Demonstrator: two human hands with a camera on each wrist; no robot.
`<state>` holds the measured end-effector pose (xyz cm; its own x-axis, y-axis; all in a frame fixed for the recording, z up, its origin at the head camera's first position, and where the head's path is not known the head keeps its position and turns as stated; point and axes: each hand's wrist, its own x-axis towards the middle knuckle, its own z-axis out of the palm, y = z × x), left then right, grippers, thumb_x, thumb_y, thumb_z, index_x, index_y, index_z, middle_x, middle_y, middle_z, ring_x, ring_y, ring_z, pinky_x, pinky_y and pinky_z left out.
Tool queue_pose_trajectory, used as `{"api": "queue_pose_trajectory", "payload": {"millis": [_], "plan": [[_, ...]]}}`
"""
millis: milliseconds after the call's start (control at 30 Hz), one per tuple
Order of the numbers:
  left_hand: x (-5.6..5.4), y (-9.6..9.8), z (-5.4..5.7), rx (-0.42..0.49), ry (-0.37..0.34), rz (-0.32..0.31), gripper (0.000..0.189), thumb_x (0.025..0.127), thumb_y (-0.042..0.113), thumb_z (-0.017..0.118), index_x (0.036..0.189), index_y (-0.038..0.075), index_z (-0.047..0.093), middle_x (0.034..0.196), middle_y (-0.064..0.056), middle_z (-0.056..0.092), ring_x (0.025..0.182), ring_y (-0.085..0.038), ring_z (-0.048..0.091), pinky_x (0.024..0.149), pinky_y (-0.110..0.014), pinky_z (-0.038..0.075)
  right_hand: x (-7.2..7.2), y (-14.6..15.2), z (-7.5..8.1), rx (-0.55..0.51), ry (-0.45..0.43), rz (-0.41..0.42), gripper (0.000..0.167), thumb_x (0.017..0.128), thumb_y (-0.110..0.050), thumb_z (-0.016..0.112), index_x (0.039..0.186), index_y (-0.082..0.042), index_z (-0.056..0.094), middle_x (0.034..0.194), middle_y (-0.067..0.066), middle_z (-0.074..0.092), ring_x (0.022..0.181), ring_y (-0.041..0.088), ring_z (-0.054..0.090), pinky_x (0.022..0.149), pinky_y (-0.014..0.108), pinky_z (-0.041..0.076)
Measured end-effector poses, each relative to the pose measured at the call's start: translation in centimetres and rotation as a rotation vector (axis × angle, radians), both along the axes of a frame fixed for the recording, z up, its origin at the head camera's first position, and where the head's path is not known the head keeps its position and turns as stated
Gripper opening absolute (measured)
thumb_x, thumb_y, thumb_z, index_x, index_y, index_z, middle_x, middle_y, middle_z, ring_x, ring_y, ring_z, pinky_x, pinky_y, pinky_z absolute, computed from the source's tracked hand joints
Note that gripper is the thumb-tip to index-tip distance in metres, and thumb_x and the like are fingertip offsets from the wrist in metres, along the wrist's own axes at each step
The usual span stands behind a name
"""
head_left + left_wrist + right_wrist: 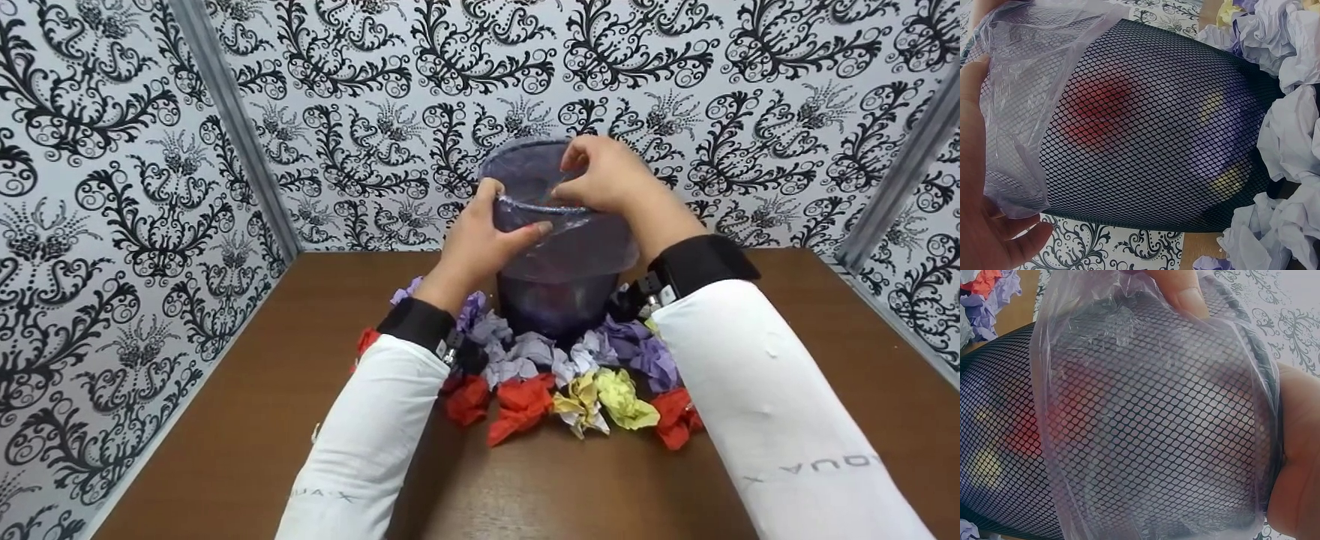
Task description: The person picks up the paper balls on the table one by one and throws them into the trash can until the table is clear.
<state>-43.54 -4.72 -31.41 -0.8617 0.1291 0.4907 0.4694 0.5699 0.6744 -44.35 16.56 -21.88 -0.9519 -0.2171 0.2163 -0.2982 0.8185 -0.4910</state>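
A dark mesh wastebasket point(559, 300) stands on the table with a translucent purple bin liner point(577, 247) folded down over its rim. Blurred red, yellow and purple shapes show through the mesh in both wrist views. My left hand point(480, 240) grips the left front of the rim, its thumb point(536, 231) lying along the liner outside. At the right of the mouth, my right hand point(611, 180) bends over the rim with curled fingers and thumb at the liner inside. The heel of that hand point(1297, 455) meets the rim in the right wrist view.
Crumpled paper lies around the basket's base: pale and purple balls point(532, 349) close in, red balls point(521, 405) and yellow balls point(626, 397) nearer me. A brown table point(300, 360) carries everything. Patterned panels point(375, 127) rise behind and at both sides.
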Motion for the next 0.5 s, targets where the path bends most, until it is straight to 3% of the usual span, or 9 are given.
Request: {"api": "queue_pose_trajectory", "payload": {"millis": [133,300,500], "plan": [[-0.1,0.1,0.2,0.003,-0.019,0.0,0.076,0.069,0.073,0.082,0.12,0.03,0.046,0.108,0.007,0.065,0.097,-0.015,0.065,0.084,-0.036,0.057,0.1,0.2,0.0,-0.025,0.02,0.007,0.046,0.091,-0.034,0.076,0.127,-0.011,0.059,0.137,0.012,0.062,0.124,0.031,0.058,0.113,0.052,0.045],[-0.1,0.2,0.5,0.017,-0.066,-0.03,0.076,0.068,0.072,0.084,0.119,0.03,0.046,0.108,0.006,0.066,0.099,-0.015,0.066,0.086,-0.036,0.059,0.7,0.9,-0.7,-0.118,0.086,0.031,0.047,0.096,-0.048,0.069,0.128,-0.015,0.059,0.139,0.011,0.061,0.126,0.03,0.058,0.113,0.052,0.046],[0.0,0.0,0.6,0.011,-0.087,-0.01,0.074,0.068,0.071,0.084,0.117,0.03,0.047,0.106,0.006,0.067,0.096,-0.016,0.066,0.084,-0.037,0.058,1.8,2.0,-1.1,-0.274,0.164,0.131,0.055,0.093,-0.058,0.068,0.124,-0.013,0.063,0.132,0.009,0.065,0.12,0.027,0.062,0.109,0.049,0.049]]}}
